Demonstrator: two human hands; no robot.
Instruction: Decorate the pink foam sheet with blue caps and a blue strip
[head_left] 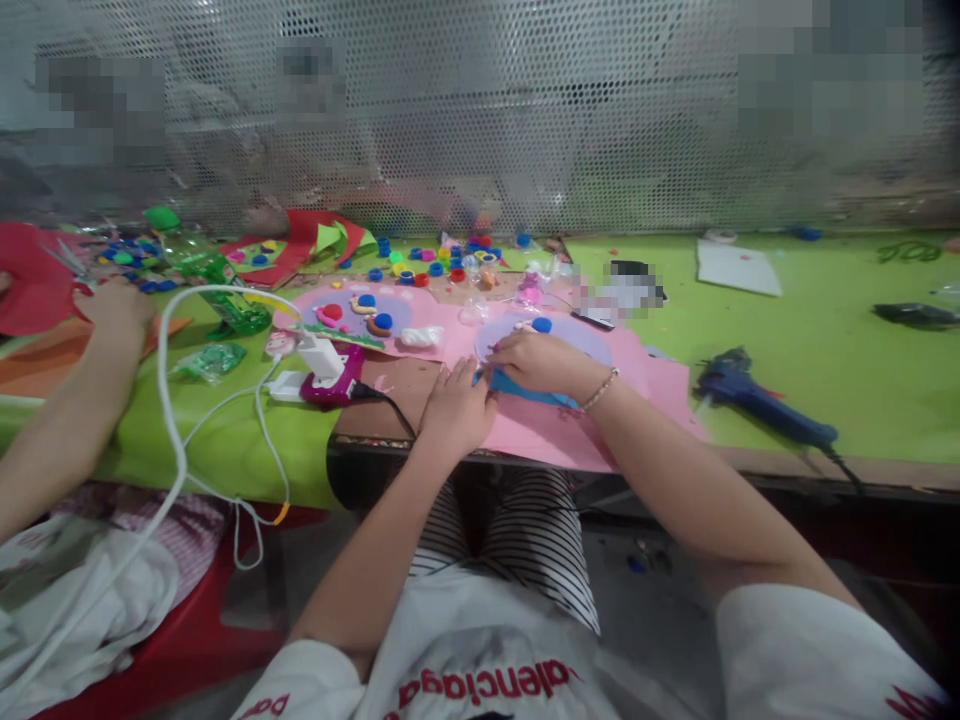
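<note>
My left hand (459,408) lies with fingers stretched out at the left edge of a pink sheet (525,432), partly over brown board. My right hand (541,362) is closed in a pinch above a lilac oval (596,342) on that sheet. What its fingertips hold, if anything, is too small to make out. A blue strip (536,390) runs along the oval's lower edge, partly under my right hand. Just beyond my knuckles sits a blue lump with a pale base (540,325). A second lilac oval (341,322) to the left bears several coloured lumps.
A blue glue gun (765,400) lies at right. Left of my hands are a magenta power adapter (334,378) with white cables and a green bottle (217,280). Several small coloured pots (435,268) stand behind. At far left, a co-worker's hand (112,305) holds scissors at red paper.
</note>
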